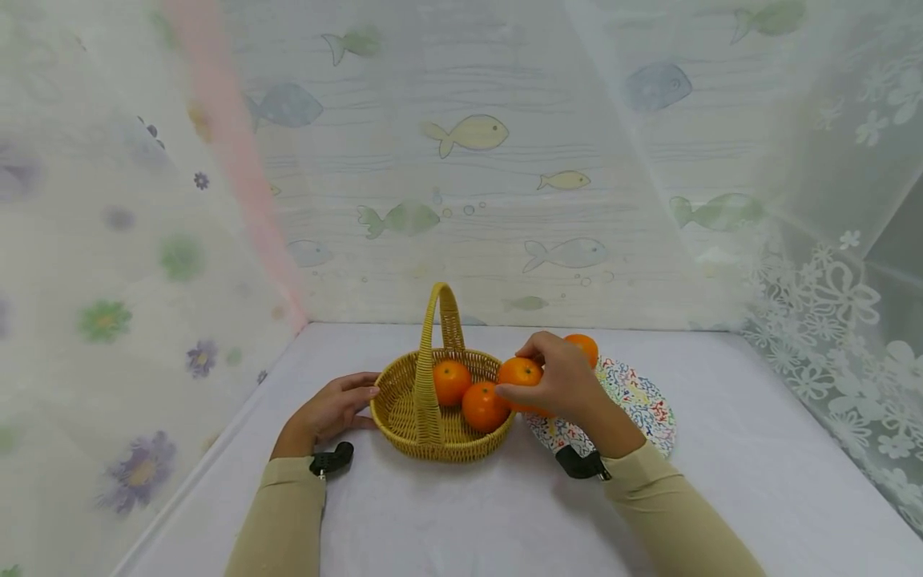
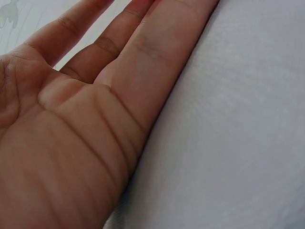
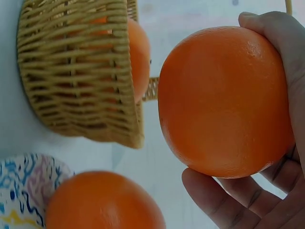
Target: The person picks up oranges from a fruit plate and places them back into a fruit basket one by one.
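Note:
A yellow wicker basket [image 1: 445, 455] with a tall handle stands on the white cloth. Two oranges [image 1: 452, 382] lie in its right half. My right hand [image 1: 570, 385] grips another orange [image 1: 519, 372] just above the basket's right rim, thumb on one side and fingers on the other. In the right wrist view that held orange [image 3: 224, 100] is apart from the basket wall [image 3: 76, 71]. My left hand [image 1: 339, 407] touches the basket's left side with fairly straight fingers; the left wrist view shows its palm [image 2: 62, 143] but not the basket.
Right of the basket lies a round plate [image 1: 645, 405] with a multicoloured squiggle pattern, partly covered by my right arm. One orange [image 1: 582, 348] is at its back edge, and another orange [image 3: 105, 205] shows in the right wrist view. A fish-patterned curtain [image 1: 469, 200] hangs behind the table.

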Demonstrator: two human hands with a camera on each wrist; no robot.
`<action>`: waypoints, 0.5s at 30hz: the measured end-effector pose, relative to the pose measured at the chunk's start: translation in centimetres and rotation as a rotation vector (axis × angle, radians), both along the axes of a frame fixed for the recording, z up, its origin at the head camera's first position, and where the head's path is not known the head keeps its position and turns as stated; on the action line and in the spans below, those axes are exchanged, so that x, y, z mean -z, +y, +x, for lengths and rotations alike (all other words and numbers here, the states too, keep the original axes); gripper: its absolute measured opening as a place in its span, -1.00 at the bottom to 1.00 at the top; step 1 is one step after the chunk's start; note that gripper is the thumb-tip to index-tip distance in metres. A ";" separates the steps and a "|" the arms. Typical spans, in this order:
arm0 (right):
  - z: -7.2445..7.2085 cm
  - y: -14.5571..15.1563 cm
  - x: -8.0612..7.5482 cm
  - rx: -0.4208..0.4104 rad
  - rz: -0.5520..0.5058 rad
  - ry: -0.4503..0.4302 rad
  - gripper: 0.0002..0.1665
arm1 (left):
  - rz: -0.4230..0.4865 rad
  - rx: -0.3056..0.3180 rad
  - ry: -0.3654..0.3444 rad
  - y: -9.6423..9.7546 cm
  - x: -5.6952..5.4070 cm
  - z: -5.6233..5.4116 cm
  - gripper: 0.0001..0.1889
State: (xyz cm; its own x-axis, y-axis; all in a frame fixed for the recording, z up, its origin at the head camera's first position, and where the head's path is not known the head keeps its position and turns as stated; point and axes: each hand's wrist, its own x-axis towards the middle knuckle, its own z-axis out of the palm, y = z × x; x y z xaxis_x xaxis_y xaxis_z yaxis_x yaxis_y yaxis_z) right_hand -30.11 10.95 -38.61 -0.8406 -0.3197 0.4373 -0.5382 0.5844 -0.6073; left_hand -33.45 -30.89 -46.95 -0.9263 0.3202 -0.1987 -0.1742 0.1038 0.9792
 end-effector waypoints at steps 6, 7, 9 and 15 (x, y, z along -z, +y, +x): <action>-0.1 -0.9 0.3 -0.012 0.007 0.019 -0.40 | -0.008 0.002 -0.004 0.0 0.1 0.1 -0.36; -0.1 -1.1 0.3 -0.016 0.008 0.022 -0.40 | -0.011 0.007 0.000 0.0 0.1 0.1 -0.36; -0.2 -1.3 0.4 -0.022 0.012 0.030 -0.40 | -0.003 -0.001 -0.008 0.0 0.1 0.0 -0.36; -0.4 -2.0 0.5 -0.058 -0.009 0.039 -0.40 | 0.026 -0.020 -0.021 0.0 0.2 -0.3 -0.35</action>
